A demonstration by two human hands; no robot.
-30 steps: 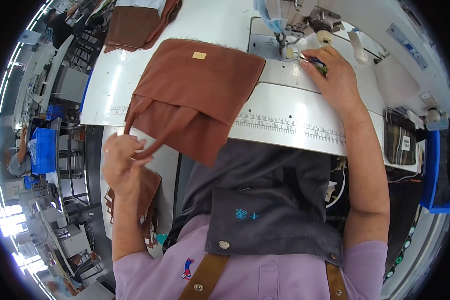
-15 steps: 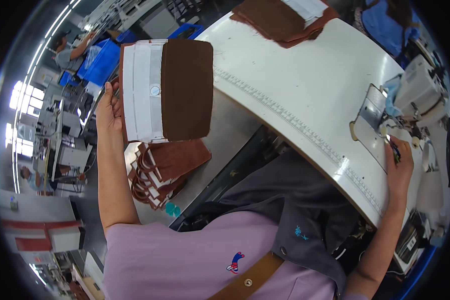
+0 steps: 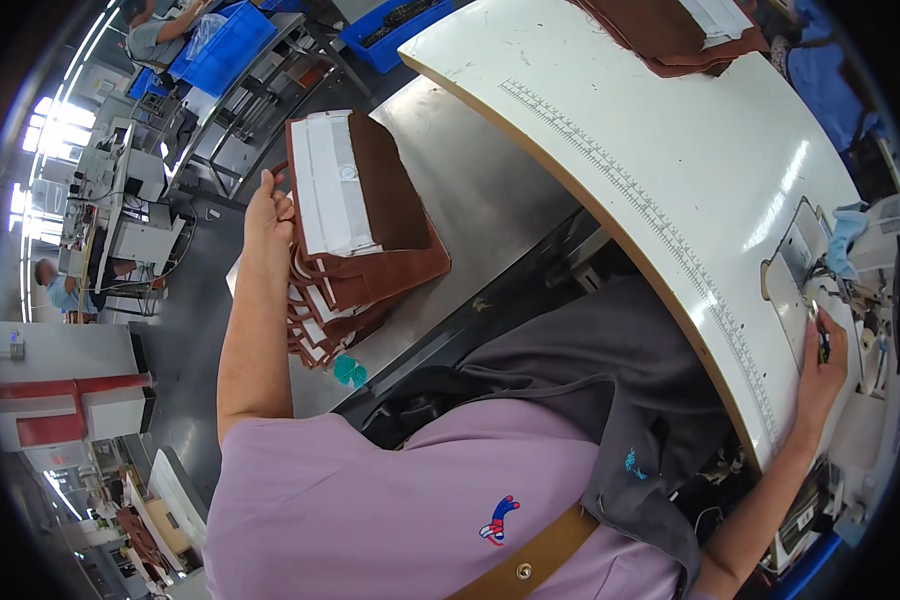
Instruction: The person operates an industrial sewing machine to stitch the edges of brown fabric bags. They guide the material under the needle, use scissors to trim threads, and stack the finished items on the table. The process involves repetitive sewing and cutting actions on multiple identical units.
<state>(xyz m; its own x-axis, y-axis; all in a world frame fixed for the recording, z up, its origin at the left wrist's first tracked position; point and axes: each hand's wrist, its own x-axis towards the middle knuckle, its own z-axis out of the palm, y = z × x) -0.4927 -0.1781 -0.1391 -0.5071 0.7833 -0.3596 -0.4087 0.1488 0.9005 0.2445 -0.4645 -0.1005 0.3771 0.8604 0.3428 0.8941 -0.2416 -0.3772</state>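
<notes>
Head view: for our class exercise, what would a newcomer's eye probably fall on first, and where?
Probably the brown piece with a white band, left of centre, held by the left grip and partly covering a stack of brown pieces. Next might come the white worktable, curving from top centre to lower right, with ruler marks near its edge. Bright blue bins also stand out at upper left.

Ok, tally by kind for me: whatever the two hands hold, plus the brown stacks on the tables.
Brown bag piece, in the left hand: 1
Small tool, in the right hand: 1
Brown stacks, one on the metal side table and one on the white tabletop: 2
Total: 4
</notes>
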